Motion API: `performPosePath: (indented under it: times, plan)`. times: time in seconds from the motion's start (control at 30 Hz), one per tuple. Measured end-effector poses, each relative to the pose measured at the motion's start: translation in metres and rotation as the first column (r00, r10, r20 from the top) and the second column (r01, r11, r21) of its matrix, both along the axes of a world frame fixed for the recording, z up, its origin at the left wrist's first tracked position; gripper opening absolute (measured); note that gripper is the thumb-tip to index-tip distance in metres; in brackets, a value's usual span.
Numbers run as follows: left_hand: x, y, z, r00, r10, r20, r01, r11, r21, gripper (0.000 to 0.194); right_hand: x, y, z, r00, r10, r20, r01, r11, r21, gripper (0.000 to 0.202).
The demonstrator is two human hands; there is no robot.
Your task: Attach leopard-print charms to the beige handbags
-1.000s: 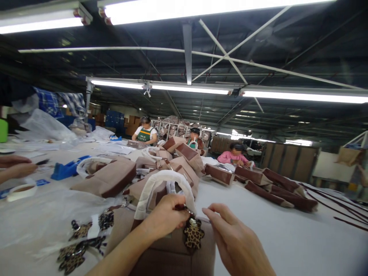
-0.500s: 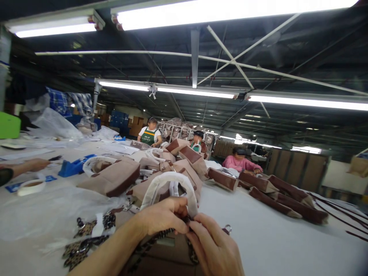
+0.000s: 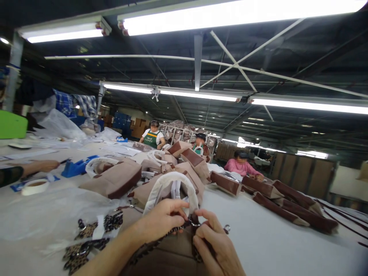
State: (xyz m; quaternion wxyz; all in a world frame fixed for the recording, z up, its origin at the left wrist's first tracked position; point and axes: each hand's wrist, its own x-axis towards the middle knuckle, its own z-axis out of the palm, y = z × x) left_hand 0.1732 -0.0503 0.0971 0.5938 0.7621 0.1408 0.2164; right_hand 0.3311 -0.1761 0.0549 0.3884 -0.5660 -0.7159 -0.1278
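Observation:
A beige and brown handbag (image 3: pixel 169 255) lies before me, its handle (image 3: pixel 176 177) wrapped in white padding. My left hand (image 3: pixel 161 220) pinches a dark leopard-print strap (image 3: pixel 153 244) near the handle's right base. Beside those fingertips a small metal clasp (image 3: pixel 194 223) shows at the handle's base. My right hand (image 3: pixel 218 241) has its fingers curled at the clasp, over another leopard-print length of strap; exactly what they grip is partly hidden. A metal ring (image 3: pixel 227 229) sticks out at the bag's right side.
More leopard-print straps (image 3: pixel 83 245) lie left, beside clear plastic (image 3: pixel 51 209). Handbags (image 3: pixel 112 178) are heaped ahead; brown-bottomed ones (image 3: pixel 304 216) lie right. At left are a tape roll (image 3: pixel 36 186), blue tape dispenser (image 3: pixel 77 165) and another person's hand (image 3: pixel 48 165). Several people work beyond.
My hands have drawn slightly apart at the handle's base, and the metal clasp between them now shows. The right index finger has lifted. The view has shifted slightly.

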Motion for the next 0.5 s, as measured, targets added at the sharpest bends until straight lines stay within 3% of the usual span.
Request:
performPosePath:
  times: [0.1,0.2,0.3,0.5]
  plan:
    - [0.002,0.004,-0.008,0.999,0.021,0.036,-0.020,0.999,-0.033,0.049,0.002,0.000,-0.003,0.974,0.091,-0.207,-0.106,0.992,-0.063,0.024]
    - [0.003,0.009,-0.013,0.998,0.022,0.058,-0.011,0.984,-0.179,0.043,0.004,-0.001,-0.006,0.936,0.124,-0.330,-0.153,0.986,-0.062,0.030]
    - [0.004,0.013,-0.016,0.998,0.039,0.054,-0.023,0.960,-0.278,0.045,0.007,-0.001,-0.006,0.930,0.112,-0.350,-0.136,0.990,-0.045,0.032]
    - [0.003,0.012,-0.015,0.996,0.017,0.084,0.003,0.971,-0.238,0.046,0.007,0.001,-0.010,0.950,0.068,-0.305,-0.074,0.997,-0.006,0.028]
